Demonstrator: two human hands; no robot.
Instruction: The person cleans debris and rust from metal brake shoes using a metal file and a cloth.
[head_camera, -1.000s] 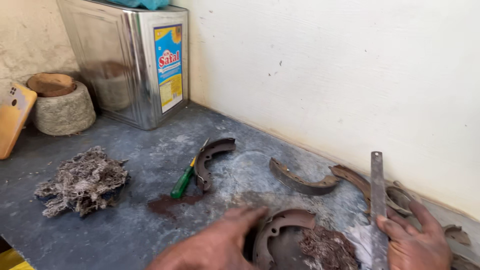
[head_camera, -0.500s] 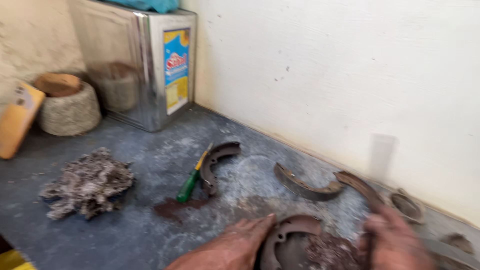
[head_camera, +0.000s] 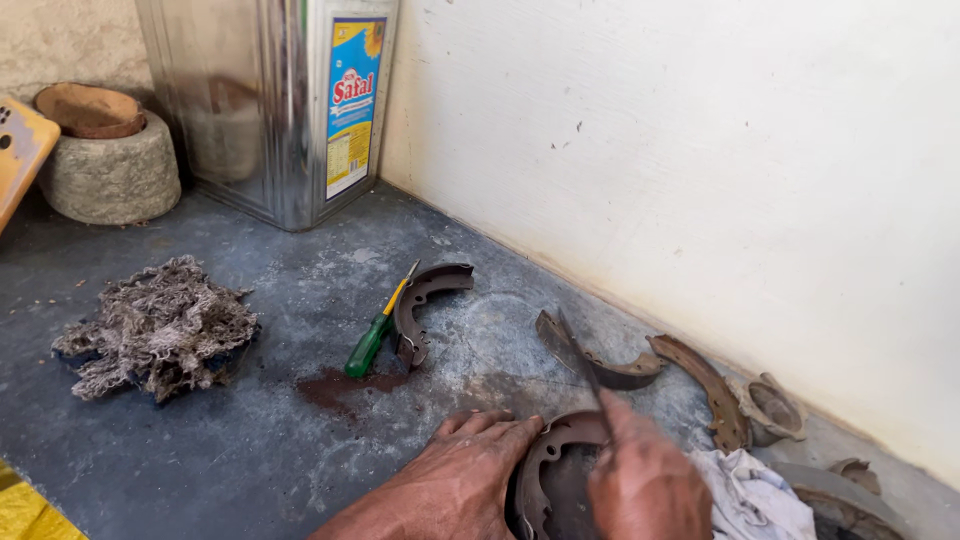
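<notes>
The curved brake shoe lies flat on the grey floor right at the bottom edge, its arc bowing away from the person. The left hand presses spread fingers on its left end, while the right hand, just right, grips a flat file slanting up-left over the shoe.
</notes>
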